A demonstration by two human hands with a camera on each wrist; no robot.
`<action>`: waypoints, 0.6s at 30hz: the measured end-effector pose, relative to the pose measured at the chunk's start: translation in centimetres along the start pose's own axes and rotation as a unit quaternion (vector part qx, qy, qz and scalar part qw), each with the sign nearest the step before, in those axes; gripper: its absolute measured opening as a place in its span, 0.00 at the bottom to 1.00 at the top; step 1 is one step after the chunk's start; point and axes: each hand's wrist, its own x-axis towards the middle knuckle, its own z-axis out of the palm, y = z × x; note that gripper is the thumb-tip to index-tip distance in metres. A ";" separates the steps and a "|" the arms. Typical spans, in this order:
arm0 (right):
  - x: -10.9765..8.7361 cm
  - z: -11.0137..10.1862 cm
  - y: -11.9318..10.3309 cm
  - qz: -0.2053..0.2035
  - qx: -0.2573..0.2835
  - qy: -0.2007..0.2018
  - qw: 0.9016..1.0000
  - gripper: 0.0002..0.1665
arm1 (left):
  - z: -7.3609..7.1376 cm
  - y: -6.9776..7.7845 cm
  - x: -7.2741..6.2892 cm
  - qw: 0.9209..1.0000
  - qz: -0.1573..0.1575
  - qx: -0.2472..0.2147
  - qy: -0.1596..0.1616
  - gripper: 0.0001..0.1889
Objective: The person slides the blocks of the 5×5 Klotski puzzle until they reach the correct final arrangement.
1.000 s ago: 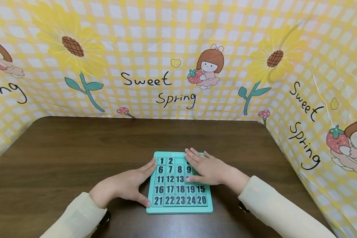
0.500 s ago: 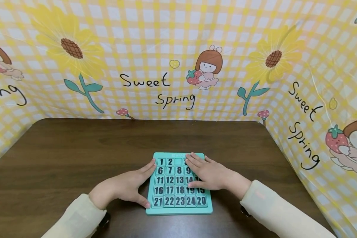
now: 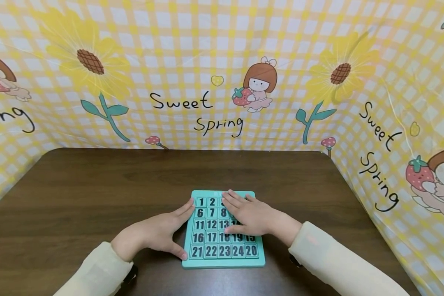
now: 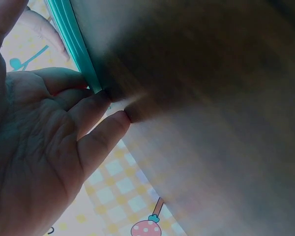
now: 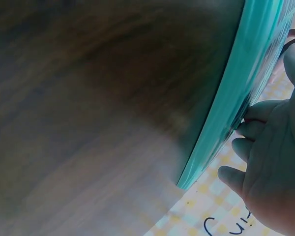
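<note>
A turquoise sliding number puzzle [image 3: 223,262] lies flat on the table, with black-numbered tiles in rows. My left hand [image 3: 157,230] rests against its left side, fingertips near the upper corner and thumb at the lower corner. Over the upper right part lies my right hand [image 3: 255,213], its fingers extended and touching tiles in the top row. That hand hides several tiles at the right, including the rest of the top row. A partly covered tile [image 3: 223,202] sits just right of the 2. In the right wrist view, fingertips meet the puzzle's [image 5: 231,93] tile face.
The puzzle stands on a dark brown wooden table [image 3: 107,185] with rounded back corners. Behind and beside it hangs a yellow checked cloth [image 3: 185,53] printed with flowers, figures and lettering.
My right hand has shifted left across the top row. A tile has slid left with it into the gap beside the 2. My left hand has stayed in place.
</note>
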 end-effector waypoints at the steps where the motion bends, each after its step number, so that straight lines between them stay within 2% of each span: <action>1: 0.0 0.0 0.1 0.001 0.002 0.003 1.000 0.52 | 0.0 0.0 0.0 1.000 0.000 -0.001 0.000 0.66; 4: -0.5 0.2 0.8 0.012 0.006 0.012 1.000 0.53 | -0.1 0.1 0.0 1.000 0.000 -0.002 0.000 0.66; 11: -3.2 0.8 3.1 0.054 0.020 0.018 0.998 0.53 | -0.2 0.4 0.0 1.000 -0.004 -0.002 -0.001 0.66; 18: -4.3 1.2 3.6 0.057 0.023 0.019 0.998 0.52 | -0.1 0.2 0.0 1.000 0.001 -0.006 -0.002 0.66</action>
